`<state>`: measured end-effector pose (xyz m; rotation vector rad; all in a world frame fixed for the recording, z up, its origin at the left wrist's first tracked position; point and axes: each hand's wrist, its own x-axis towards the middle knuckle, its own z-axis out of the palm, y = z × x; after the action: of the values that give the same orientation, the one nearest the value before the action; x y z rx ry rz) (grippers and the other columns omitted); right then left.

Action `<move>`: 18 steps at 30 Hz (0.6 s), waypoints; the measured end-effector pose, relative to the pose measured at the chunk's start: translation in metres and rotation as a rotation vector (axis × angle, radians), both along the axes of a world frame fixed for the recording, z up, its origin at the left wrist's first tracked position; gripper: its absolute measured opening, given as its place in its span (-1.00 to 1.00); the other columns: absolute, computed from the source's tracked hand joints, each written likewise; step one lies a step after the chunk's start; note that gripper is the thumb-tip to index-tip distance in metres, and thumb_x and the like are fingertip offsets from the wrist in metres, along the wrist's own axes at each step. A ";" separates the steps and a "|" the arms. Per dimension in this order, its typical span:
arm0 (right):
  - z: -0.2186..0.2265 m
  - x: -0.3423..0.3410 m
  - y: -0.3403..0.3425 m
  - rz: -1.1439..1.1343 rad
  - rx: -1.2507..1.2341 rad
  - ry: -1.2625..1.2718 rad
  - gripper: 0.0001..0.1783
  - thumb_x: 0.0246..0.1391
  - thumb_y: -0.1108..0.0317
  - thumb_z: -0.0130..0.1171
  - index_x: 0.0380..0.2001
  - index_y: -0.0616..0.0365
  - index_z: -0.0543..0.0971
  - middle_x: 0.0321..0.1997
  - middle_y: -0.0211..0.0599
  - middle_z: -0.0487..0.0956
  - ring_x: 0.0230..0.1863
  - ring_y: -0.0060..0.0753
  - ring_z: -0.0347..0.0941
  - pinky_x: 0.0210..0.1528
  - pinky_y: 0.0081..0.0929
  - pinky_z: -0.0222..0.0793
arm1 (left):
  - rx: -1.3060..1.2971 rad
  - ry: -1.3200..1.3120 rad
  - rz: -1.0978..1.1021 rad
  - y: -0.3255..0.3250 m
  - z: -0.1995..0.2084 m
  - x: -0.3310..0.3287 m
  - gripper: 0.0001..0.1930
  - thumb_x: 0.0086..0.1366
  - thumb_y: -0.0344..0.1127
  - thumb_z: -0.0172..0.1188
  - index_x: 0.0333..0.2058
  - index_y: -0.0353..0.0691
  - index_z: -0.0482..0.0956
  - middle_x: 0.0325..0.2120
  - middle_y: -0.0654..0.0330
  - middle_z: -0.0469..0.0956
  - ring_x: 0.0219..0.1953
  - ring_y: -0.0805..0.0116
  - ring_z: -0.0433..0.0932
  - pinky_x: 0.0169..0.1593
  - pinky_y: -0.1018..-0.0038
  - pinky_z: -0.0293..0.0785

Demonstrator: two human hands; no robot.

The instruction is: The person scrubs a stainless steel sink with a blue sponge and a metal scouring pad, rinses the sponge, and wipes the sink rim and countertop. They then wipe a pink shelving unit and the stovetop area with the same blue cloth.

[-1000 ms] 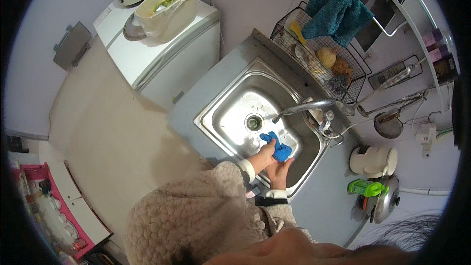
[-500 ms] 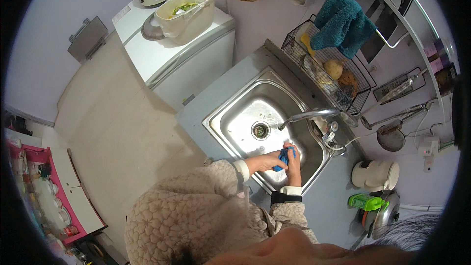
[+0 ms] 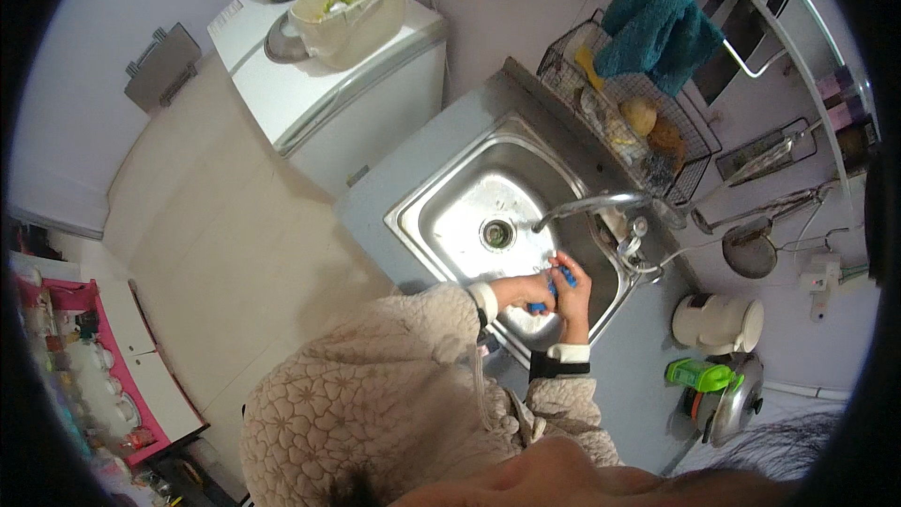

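Blue cloth (image 3: 566, 276), bunched and mostly hidden between left hand (image 3: 528, 291) and right hand (image 3: 575, 298), both clamped together on it, held over the right-hand half of the steel sink (image 3: 460, 207). Farther left in the basin, the drain (image 3: 496, 235), near the tip of the curved metal tap (image 3: 601, 202), mounted toward the back edge of the counter (image 3: 380, 202). Along that edge, a wire basket (image 3: 694, 164) below a teal towel (image 3: 657, 33); toward the counter's right-hand end, a cream container (image 3: 713, 323), near a green bottle (image 3: 696, 375) and metal lid (image 3: 734, 413).
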<state>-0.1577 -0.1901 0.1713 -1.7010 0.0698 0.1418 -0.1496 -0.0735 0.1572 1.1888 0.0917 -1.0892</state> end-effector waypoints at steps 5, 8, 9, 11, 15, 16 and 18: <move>0.000 0.008 -0.008 -0.008 -0.251 0.032 -0.76 -0.02 0.45 0.09 -0.22 0.19 0.55 -0.38 -0.30 0.55 -0.34 -0.58 0.41 -0.22 -0.60 0.30 | 0.077 -0.241 -0.090 -0.023 -0.019 0.004 -0.82 -0.18 -0.50 0.17 -0.55 -0.22 0.34 -0.71 0.24 0.33 -0.73 0.52 0.28 -0.77 0.56 0.13; -0.002 0.011 -0.008 -0.018 -0.407 -0.005 -0.81 -0.01 0.32 0.12 -0.36 0.20 0.57 -0.56 -0.26 0.53 -0.50 -0.55 0.39 -0.38 -0.56 0.31 | 0.264 -0.614 0.022 -0.040 -0.040 -0.004 -0.75 -0.07 -0.27 0.19 -0.43 -0.30 0.48 -0.55 0.05 0.53 -0.47 0.21 0.51 -0.41 0.37 0.40; -0.003 0.010 -0.008 -0.014 -0.448 -0.007 -0.81 -0.01 0.30 0.12 -0.39 0.21 0.57 -0.59 -0.25 0.51 -0.53 -0.54 0.39 -0.41 -0.55 0.30 | 0.296 -0.666 0.041 -0.044 -0.046 -0.005 -0.73 -0.04 -0.22 0.17 -0.41 -0.30 0.49 -0.51 0.02 0.53 -0.41 0.15 0.51 -0.34 0.34 0.39; -0.005 0.011 -0.007 -0.022 -0.504 -0.041 -0.75 0.01 0.24 0.09 -0.50 0.24 0.55 -0.68 -0.21 0.48 -0.60 -0.46 0.39 -0.47 -0.49 0.29 | 0.384 -0.731 0.001 -0.048 -0.052 -0.008 -0.68 0.02 -0.13 0.11 -0.37 -0.30 0.51 -0.43 -0.03 0.55 -0.30 0.04 0.51 -0.21 0.29 0.37; -0.011 0.012 -0.008 -0.042 -0.585 -0.048 -0.69 0.04 0.20 0.05 -0.58 0.24 0.53 -0.68 -0.14 0.48 -0.63 -0.34 0.39 -0.49 -0.43 0.29 | 0.469 -0.652 -0.069 -0.045 -0.042 -0.011 -0.68 0.06 -0.12 0.03 -0.40 -0.28 0.54 -0.41 -0.07 0.54 -0.30 -0.02 0.50 -0.22 0.24 0.38; -0.013 0.012 -0.008 -0.048 -0.610 -0.042 -0.66 0.05 0.18 0.04 -0.60 0.24 0.52 -0.68 -0.12 0.48 -0.64 -0.31 0.39 -0.48 -0.41 0.29 | 0.480 -0.616 -0.060 -0.043 -0.037 -0.011 -0.69 0.04 -0.13 0.04 -0.39 -0.27 0.54 -0.40 -0.07 0.53 -0.30 -0.01 0.50 -0.22 0.24 0.39; -0.018 0.013 -0.007 -0.065 -0.641 -0.034 -0.62 0.07 0.17 0.01 -0.64 0.26 0.50 -0.69 -0.10 0.46 -0.64 -0.31 0.37 -0.49 -0.39 0.27 | 0.503 -0.581 -0.066 -0.038 -0.028 -0.012 -0.69 0.02 -0.14 0.05 -0.39 -0.26 0.55 -0.40 -0.07 0.53 -0.31 0.00 0.51 -0.23 0.23 0.40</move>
<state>-0.1450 -0.1975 0.1529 -2.3373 0.1579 0.0406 -0.1613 -0.1112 0.1294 1.9337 -0.1334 -0.7549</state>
